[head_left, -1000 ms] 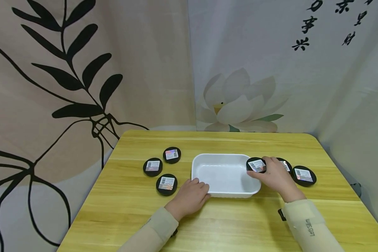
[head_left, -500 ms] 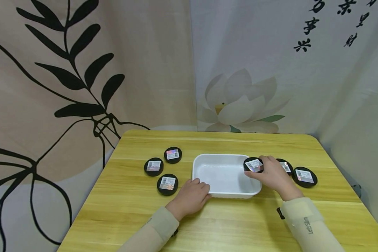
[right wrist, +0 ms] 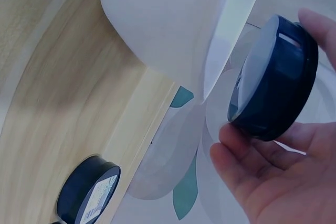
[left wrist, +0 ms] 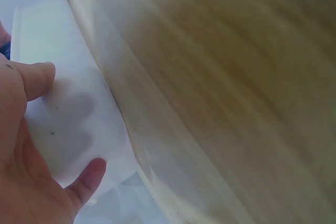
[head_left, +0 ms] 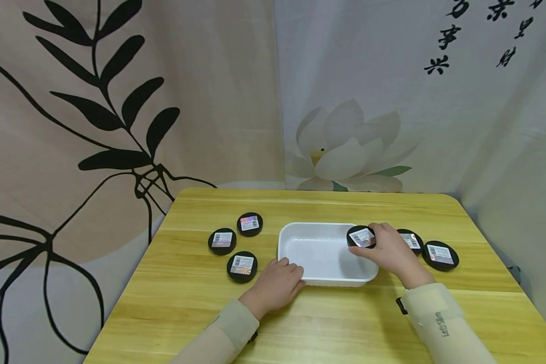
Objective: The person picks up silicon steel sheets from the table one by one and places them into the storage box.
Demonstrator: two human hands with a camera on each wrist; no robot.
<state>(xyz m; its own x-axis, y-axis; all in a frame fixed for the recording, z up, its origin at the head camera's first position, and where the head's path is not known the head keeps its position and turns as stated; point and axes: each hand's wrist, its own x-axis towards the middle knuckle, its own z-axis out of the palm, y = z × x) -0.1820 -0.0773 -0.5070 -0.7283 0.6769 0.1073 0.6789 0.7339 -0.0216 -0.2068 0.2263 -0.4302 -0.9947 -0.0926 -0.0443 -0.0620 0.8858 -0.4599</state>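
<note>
A shallow white rectangular tray point(head_left: 316, 253) sits on the table. My left hand point(head_left: 275, 283) grips its near left corner, with fingers over the rim; in the left wrist view a thumb point(left wrist: 39, 80) presses the outer wall. Over the tray's right side, my right hand point(head_left: 393, 253) holds a round black container point(head_left: 357, 235) by its edge, labelled face up. The right wrist view shows this container point(right wrist: 283, 82) tilted between thumb and fingers, above and apart from the tray point(right wrist: 152, 14). Its underside looks pale.
Three similar black containers lie left of the tray, the nearest container point(head_left: 242, 267) close to my left hand. Two more lie to the right, one container point(head_left: 411, 240) partly behind my right hand, the other container point(head_left: 440, 256) beside it. A patterned curtain point(head_left: 227, 101) hangs behind the wooden table point(head_left: 346, 323).
My right hand has moved a little to the left with the black container, further over the tray. The left hand and the tray have stayed in place.
</note>
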